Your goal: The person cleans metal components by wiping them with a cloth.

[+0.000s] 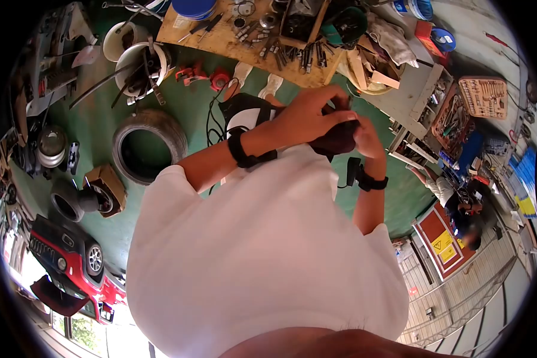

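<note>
My left hand [313,113] reaches across from the left, its fingers curled and its thumb against a small dark item [337,138] that I cannot identify. On the other side of this item is my right hand [369,140], its fingers bent around the edge. Both hands are close together in front of my white shirt [262,238]. Each wrist wears a black strap with a small device. Beyond the hands stands a wooden workbench [224,33] with sockets, rods and other metal parts on it.
Buckets [122,65] holding rods, a tire [122,143] and a red jack [194,74] are on the green floor at left. A red vehicle [74,262] stands lower left. At right are tool cases [483,95], and another person [459,206] is farther off.
</note>
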The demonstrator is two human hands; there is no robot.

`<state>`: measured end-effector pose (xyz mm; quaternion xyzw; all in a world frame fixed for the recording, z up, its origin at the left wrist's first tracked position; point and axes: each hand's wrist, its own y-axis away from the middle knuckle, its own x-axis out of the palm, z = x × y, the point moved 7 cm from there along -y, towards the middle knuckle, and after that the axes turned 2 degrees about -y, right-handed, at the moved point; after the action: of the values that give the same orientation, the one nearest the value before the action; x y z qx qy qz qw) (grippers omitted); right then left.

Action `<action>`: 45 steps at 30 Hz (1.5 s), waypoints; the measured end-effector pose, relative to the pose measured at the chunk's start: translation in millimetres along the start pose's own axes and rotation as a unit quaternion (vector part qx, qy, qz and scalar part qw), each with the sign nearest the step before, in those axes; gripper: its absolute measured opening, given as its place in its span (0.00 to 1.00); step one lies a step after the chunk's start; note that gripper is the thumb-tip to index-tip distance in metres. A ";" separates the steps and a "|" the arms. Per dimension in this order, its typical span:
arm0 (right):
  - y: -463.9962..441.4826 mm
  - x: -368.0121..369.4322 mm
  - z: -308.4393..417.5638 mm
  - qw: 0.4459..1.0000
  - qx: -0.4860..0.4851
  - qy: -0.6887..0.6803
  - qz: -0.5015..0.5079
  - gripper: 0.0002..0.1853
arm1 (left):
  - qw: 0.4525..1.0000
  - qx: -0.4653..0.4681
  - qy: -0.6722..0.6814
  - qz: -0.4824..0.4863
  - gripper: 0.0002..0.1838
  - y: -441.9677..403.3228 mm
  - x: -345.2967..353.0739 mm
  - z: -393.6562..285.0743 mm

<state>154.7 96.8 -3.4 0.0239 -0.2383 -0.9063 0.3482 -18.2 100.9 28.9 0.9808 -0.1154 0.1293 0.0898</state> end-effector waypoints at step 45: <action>137.1 -56.3 -222.1 0.866 0.264 0.213 -0.367 0.27 | 0.865 -0.120 -0.413 -0.257 0.12 -60.0 -357.0 289.9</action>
<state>328.7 -47.5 -145.4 0.3936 -0.3626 -0.8447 0.0132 -271.3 171.1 -353.4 0.9209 0.0995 -0.3305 0.1810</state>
